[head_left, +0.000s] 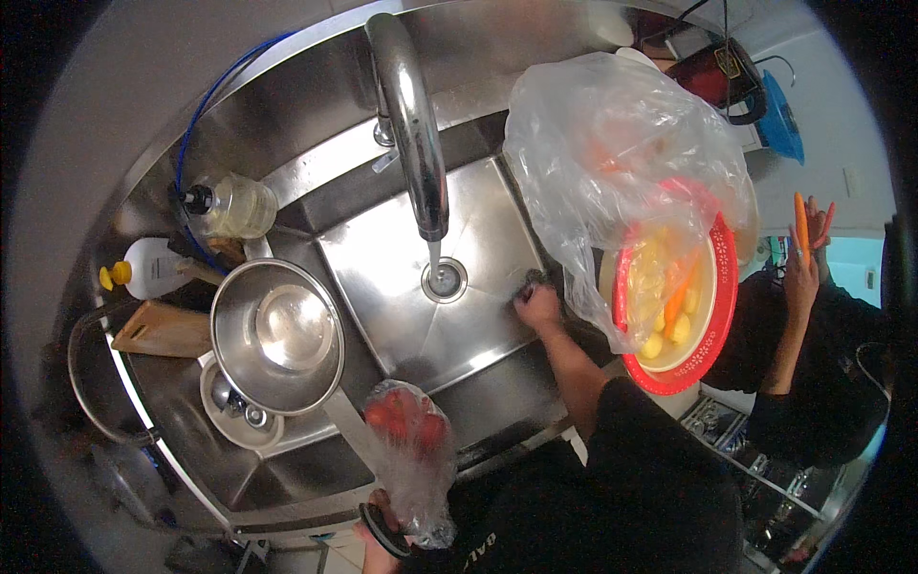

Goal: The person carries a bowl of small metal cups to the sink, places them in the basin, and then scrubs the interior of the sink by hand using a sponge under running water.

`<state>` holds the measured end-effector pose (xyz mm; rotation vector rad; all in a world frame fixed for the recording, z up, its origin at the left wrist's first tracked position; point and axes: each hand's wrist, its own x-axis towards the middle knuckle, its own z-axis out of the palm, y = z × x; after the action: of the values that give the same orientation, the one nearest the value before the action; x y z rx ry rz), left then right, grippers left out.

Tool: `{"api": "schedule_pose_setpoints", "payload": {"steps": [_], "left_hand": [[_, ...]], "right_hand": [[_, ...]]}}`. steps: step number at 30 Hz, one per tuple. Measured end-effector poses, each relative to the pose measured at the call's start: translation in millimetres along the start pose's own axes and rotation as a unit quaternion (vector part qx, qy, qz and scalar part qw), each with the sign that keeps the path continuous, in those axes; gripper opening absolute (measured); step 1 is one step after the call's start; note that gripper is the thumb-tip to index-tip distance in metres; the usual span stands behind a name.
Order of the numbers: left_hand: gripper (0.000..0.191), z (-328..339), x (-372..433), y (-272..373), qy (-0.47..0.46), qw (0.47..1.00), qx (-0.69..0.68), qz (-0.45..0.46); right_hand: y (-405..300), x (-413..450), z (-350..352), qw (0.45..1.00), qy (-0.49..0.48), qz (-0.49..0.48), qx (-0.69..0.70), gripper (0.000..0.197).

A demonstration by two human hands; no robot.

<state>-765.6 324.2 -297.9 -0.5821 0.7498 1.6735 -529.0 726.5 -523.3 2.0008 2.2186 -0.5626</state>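
My left hand (384,506), at the lower edge, grips the gathered neck of a clear plastic bag (423,495). Red tomatoes (405,420) show through the bag, which hangs by the sink's front rim. A dark round item, apparently a watch, is at my left wrist. Inside the steel sink basin (380,287), my right hand (539,307) is closed near the right wall. A small dark thing (533,278), perhaps a scourer, shows at its fingers; blur hides its details. Water runs from the faucet (423,165) into the drain (445,280).
A steel bowl (237,316), a cutting board (161,330) and soap bottles (244,204) stand left. On the right, a large plastic bag (574,143) partly covers a red-rimmed basin (706,344) with peeled potatoes and carrot. Beyond, another person's hand (800,280) holds a carrot.
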Motion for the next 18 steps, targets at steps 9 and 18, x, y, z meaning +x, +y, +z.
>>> {"api": "schedule_pose_setpoints", "payload": {"steps": [9,18], "left_hand": [[0.050,5.2,-4.6,-3.3,-0.031,0.999,-0.021,0.014],[0.045,30.8,-4.9,-13.3,-0.068,0.994,-0.087,-0.003]], "right_hand": [[-155.4,24.7,-26.8,0.711,-0.362,0.212,0.564,0.056],[-291.0,80.9,3.4,0.539,-0.482,0.287,0.629,0.076]]}}
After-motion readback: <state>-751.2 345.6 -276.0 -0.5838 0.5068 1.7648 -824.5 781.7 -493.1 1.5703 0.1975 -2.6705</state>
